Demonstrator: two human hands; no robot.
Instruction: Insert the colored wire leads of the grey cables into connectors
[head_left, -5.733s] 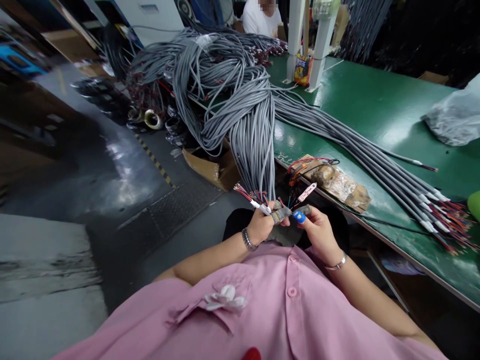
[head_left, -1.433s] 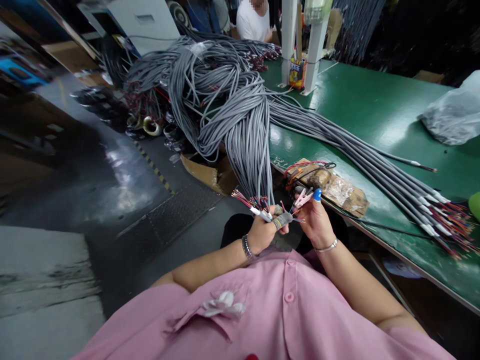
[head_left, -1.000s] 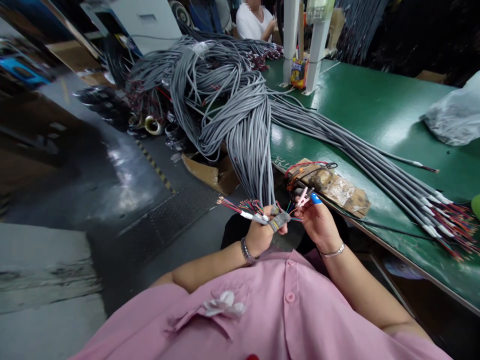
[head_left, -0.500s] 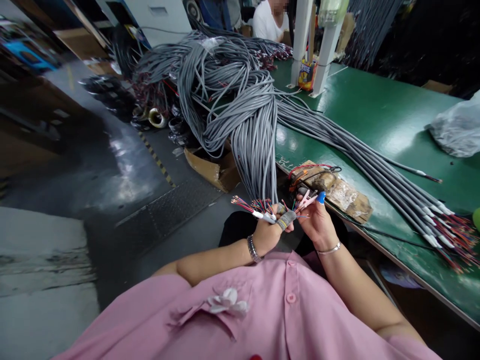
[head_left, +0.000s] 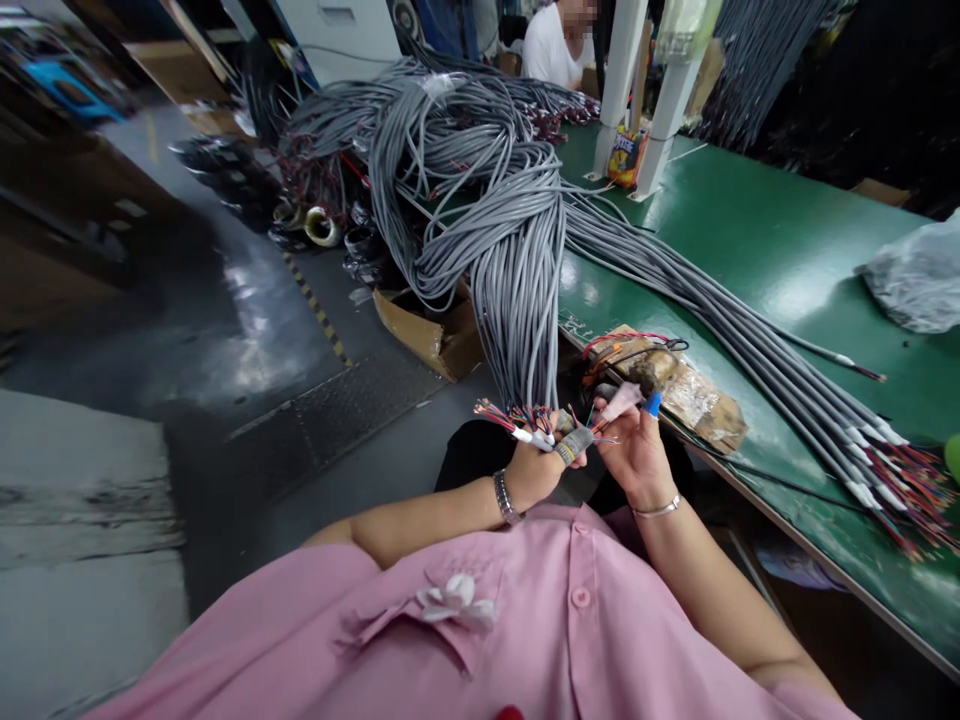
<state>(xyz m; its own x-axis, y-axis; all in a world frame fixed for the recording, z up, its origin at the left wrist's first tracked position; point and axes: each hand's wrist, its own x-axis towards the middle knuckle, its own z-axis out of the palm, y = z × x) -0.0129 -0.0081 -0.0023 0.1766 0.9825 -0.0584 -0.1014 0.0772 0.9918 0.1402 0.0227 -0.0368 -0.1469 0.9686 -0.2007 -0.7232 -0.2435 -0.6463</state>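
My left hand (head_left: 538, 470), its thumb wrapped in grey and yellow cloth, is closed round the ends of some grey cables (head_left: 534, 438), whose thin coloured wires fan out. Just to the right, my right hand (head_left: 636, 450) has a blue cover on one finger and grips a small pink tool (head_left: 621, 402), blurred in this view. The tool's tip is close to the coloured wires at my left thumb. From the hands a thick bundle of grey cables (head_left: 517, 290) runs up to the heap.
A taped cardboard block (head_left: 701, 405) lies on the green table's edge (head_left: 795, 545). More cables with stripped ends (head_left: 847, 430) cross the table. A plastic bag (head_left: 919, 275) lies at the right, an open box (head_left: 427, 335) below the heap. A person in white (head_left: 551, 50) sits behind.
The pink tool has turned slightly and blurred in my right hand. My left hand keeps its hold on the cables. The whole view has shifted a little.
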